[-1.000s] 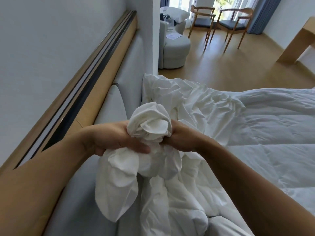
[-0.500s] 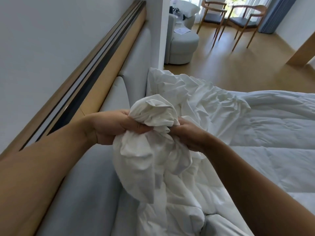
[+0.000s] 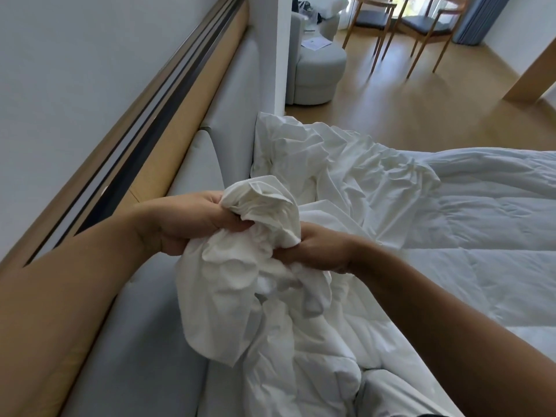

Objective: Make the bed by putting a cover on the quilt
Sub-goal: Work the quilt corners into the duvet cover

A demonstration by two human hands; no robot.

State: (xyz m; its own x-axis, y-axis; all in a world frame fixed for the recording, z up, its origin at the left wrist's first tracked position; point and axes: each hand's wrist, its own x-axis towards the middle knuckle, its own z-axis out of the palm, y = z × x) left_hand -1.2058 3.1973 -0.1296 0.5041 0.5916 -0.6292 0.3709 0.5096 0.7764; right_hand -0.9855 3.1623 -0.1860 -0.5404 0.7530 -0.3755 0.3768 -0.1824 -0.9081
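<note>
Left hand (image 3: 186, 224) and right hand (image 3: 316, 251) each clench a bunched wad of the cover (image 3: 240, 284), a thin, creased white cloth held beside the padded grey headboard (image 3: 150, 341). The quilt (image 3: 481, 236), puffy and stitched in panels, lies spread at right. Print on the paper (image 3: 316, 43) is too small to read.

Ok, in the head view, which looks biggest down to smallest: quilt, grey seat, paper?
1. quilt
2. grey seat
3. paper, lying on the seat
Seat and paper are farther from the camera, so they look smaller.
</note>
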